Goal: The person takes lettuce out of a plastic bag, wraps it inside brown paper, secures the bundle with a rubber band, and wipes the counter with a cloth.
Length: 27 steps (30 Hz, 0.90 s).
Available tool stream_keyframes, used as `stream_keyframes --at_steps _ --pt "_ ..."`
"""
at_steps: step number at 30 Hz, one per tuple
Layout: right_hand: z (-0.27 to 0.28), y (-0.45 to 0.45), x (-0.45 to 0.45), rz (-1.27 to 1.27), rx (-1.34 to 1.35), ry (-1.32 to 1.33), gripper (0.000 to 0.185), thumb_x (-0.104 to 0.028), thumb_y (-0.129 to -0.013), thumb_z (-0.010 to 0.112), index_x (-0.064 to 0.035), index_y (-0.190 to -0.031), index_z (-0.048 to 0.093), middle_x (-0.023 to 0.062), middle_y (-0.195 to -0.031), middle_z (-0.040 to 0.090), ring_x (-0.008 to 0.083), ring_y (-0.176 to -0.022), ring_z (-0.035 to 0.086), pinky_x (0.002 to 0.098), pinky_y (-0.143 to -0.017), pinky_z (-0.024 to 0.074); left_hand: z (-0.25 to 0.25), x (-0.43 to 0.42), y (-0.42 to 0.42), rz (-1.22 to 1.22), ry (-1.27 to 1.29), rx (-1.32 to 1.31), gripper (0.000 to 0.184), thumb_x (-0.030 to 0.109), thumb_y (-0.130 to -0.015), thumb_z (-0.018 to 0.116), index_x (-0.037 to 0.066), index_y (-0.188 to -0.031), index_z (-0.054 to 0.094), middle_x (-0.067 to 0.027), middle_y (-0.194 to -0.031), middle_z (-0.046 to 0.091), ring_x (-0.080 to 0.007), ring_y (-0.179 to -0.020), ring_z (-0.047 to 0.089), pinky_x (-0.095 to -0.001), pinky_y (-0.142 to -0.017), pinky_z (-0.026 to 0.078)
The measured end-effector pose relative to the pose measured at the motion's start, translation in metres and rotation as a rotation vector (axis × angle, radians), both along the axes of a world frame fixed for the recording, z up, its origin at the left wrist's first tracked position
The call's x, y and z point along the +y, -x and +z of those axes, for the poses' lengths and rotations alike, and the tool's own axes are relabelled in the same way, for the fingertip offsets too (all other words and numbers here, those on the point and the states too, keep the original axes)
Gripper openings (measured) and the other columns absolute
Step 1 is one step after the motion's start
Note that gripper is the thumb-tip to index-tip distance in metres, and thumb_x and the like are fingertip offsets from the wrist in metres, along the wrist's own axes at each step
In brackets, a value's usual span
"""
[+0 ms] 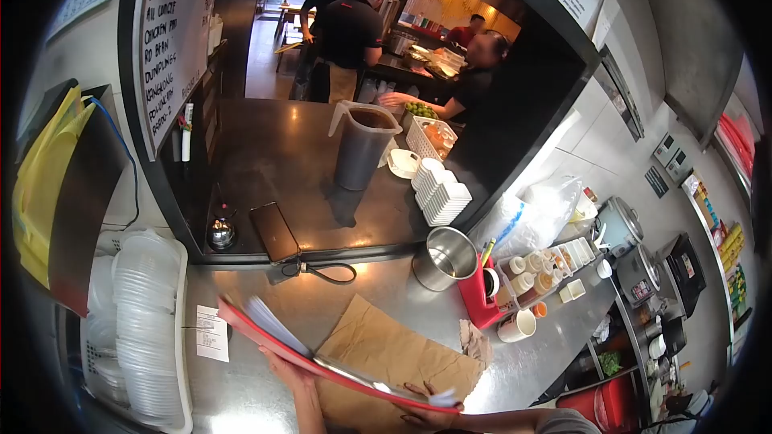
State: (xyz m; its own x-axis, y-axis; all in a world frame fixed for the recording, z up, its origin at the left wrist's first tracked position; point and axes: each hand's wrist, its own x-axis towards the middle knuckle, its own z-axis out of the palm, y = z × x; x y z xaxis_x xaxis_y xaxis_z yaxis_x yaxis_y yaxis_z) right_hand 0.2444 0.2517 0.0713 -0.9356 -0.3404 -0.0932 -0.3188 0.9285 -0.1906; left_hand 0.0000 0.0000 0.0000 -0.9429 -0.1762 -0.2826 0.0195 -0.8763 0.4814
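Observation:
A red folder (pixel 261 333) with white papers inside is held partly open and tilted above the steel counter, low in the view. My left hand (pixel 289 371) grips its left part from below. My right hand (pixel 428 404) is at the folder's right end, with fingers over the edge and papers. Behind and under the folder, a flattened brown paper bag (pixel 402 345) lies on the counter, partly hidden. A printed receipt (pixel 212 334) lies to the left.
A basket of plastic lids (pixel 145 305) stands left. Along the pass ledge are a dark pitcher (pixel 366 149), stacked white containers (pixel 442 197) and a phone (pixel 273 231). A steel pot (pixel 445 259) and condiment tubs (pixel 535 273) stand right. Several people work beyond the opening.

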Motion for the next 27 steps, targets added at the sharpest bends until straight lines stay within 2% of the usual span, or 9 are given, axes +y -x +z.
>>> stream_keyframes --at_steps 6,11,13,15,16,18,20,23,27 --pt "0.03 0.019 -0.017 -0.038 0.083 0.095 0.054 -0.039 -0.091 0.048 -0.0257 -0.141 0.033 0.0069 -0.143 0.034 0.0213 -0.134 0.031 0.0539 -0.105 0.0199 0.141 0.019 0.028 0.16 -0.132 -0.001 0.074 0.059 -0.088 0.044 0.007 -0.139 0.031 -0.0101 -0.14 0.035 -0.0256 -0.123 0.041 -0.0433 -0.101 0.038" --pt "0.029 0.027 -0.017 -0.172 -0.021 0.232 0.047 -0.039 -0.094 0.043 -0.0169 -0.135 0.041 0.0097 -0.135 0.041 0.023 -0.129 0.036 0.0509 -0.104 0.022 0.177 0.035 0.045 0.246 -0.036 -0.069 0.076 0.06 -0.087 0.044 0.004 -0.137 0.032 -0.0097 -0.139 0.037 -0.0259 -0.122 0.042 -0.0434 -0.101 0.038" --pt "0.048 0.074 -0.028 -0.592 -0.045 0.669 0.046 -0.04 -0.095 0.04 -0.0131 -0.131 0.045 0.0083 -0.13 0.048 0.0219 -0.125 0.041 0.0455 -0.105 0.0238 0.164 0.034 0.044 0.247 -0.033 -0.026 0.075 0.06 -0.088 0.044 0.004 -0.137 0.032 -0.0097 -0.138 0.038 -0.0259 -0.122 0.042 -0.0431 -0.101 0.039" --pt "0.057 0.145 -0.03 -0.77 -0.186 1.743 0.05 -0.046 -0.096 0.036 -0.0094 -0.128 0.047 0.0078 -0.115 0.058 0.0189 -0.113 0.051 0.0382 -0.101 0.0292 0.158 0.034 0.032 0.23 -0.002 0.004 0.075 0.059 -0.088 0.043 0.004 -0.137 0.032 -0.0099 -0.138 0.039 -0.0259 -0.122 0.042 -0.0428 -0.1 0.039" --pt "0.117 0.173 -0.04 -0.856 -0.316 2.019 0.056 -0.051 -0.096 0.031 -0.0062 -0.126 0.048 0.0055 -0.107 0.061 0.0157 -0.102 0.057 0.0324 -0.095 0.0366 0.159 0.036 0.024 0.219 0.022 0.01 0.074 0.059 -0.088 0.043 0.004 -0.137 0.032 -0.0101 -0.138 0.039 -0.0258 -0.122 0.043 -0.0427 -0.1 0.04" --pt "0.098 0.232 -0.024 0.168 -0.754 2.408 0.06 -0.052 -0.096 0.029 -0.0037 -0.124 0.049 0.0057 -0.104 0.063 0.014 -0.093 0.06 0.0283 -0.085 0.0435 0.154 0.039 0.007 0.166 0.035 0.008 0.074 0.059 -0.089 0.041 0.003 -0.137 0.031 -0.0112 -0.139 0.037 -0.0266 -0.123 0.042 -0.0427 -0.101 0.039" --pt "0.123 0.246 -0.041 -0.486 -0.732 2.284 0.054 -0.048 -0.096 0.034 -0.0031 -0.117 0.055 0.003 -0.096 0.065 0.0149 -0.088 0.06 0.0308 -0.075 0.0479 0.151 0.043 -0.006 0.14 0.065 0.032 0.075 0.059 -0.089 0.04 0.004 -0.138 0.029 -0.0115 -0.14 0.036 -0.027 -0.124 0.041 -0.0429 -0.102 0.038" --pt "0.18 0.236 -0.06 -0.529 -0.856 2.107 0.042 -0.041 -0.095 0.043 -0.0052 -0.097 0.065 0.0052 -0.081 0.067 0.0173 -0.074 0.062 0.0355 -0.065 0.049 0.153 0.048 -0.016 0.12 0.075 0.05 0.075 0.059 -0.089 0.04 0.004 -0.139 0.027 -0.0121 -0.141 0.034 -0.0274 -0.125 0.039 -0.0431 -0.103 0.037" --pt "0.166 0.235 -0.067 -0.495 -0.915 2.104 0.04 -0.04 -0.094 0.044 -0.0055 -0.095 0.065 0.0059 -0.08 0.067 0.0184 -0.072 0.062 0.0359 -0.064 0.0492 0.165 0.049 -0.024 0.142 0.063 0.064 0.074 0.058 -0.09 0.038 0.005 -0.14 0.027 -0.0126 -0.141 0.033 -0.0274 -0.126 0.039 -0.0432 -0.104 0.037"
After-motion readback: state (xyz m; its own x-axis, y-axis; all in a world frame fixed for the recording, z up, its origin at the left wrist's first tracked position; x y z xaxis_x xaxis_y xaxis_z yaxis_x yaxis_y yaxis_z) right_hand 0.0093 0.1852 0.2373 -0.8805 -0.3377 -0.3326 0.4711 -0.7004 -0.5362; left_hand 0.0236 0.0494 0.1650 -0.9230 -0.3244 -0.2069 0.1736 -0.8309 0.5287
